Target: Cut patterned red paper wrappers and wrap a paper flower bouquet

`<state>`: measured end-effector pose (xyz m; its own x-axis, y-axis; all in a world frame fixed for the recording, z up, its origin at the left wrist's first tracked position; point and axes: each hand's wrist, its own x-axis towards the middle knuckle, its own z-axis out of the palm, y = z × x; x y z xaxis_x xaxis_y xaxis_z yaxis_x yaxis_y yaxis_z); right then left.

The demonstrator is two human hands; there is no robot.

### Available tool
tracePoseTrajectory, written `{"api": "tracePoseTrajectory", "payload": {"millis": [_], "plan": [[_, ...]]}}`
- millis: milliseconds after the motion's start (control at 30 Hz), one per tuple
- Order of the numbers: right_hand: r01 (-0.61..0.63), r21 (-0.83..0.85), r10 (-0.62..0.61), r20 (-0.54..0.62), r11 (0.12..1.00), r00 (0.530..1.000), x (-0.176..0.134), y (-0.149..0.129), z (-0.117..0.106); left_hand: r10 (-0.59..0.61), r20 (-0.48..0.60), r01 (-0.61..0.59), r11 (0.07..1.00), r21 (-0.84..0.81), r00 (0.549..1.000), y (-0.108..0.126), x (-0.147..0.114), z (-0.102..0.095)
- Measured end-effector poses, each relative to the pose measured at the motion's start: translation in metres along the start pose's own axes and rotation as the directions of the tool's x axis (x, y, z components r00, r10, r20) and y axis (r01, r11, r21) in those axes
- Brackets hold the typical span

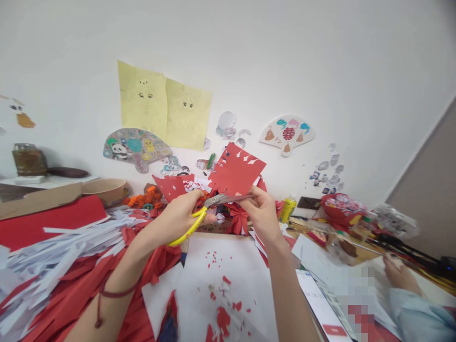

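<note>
My left hand (181, 214) is closed around the yellow handles of a pair of scissors (188, 232). Their metal blades point right and lie along the lower edge of a red sheet of paper (238, 172). Small notches and diamond-shaped cuts run along the sheet's upper and left edges. My right hand (261, 211) pinches this sheet at its lower right corner, close to the blade tips. Below both hands, a white sheet (199, 292) on the table bears small red paper scraps (223, 319).
Red and white paper strips (89, 247) are heaped on the left. At right lie a phone (317, 299) and a yellow bottle (288, 210). Another person's hand (401, 273), in a light blue sleeve, rests at far right. Paper fans (133, 145) hang on the wall.
</note>
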<state>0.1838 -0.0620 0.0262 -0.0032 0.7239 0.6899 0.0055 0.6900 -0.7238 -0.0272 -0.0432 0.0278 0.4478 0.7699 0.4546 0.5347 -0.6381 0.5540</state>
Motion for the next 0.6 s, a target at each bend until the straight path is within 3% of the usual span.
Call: {"api": "tracePoseTrajectory", "payload": {"millis": [600], "plan": [[0.013,0.036,-0.010,-0.088,0.999,0.996,-0.0011,-0.0010,0.0079,0.010,-0.024,-0.010,1.000,0.006,1.000,-0.0026,0.0013,0.0020]]}}
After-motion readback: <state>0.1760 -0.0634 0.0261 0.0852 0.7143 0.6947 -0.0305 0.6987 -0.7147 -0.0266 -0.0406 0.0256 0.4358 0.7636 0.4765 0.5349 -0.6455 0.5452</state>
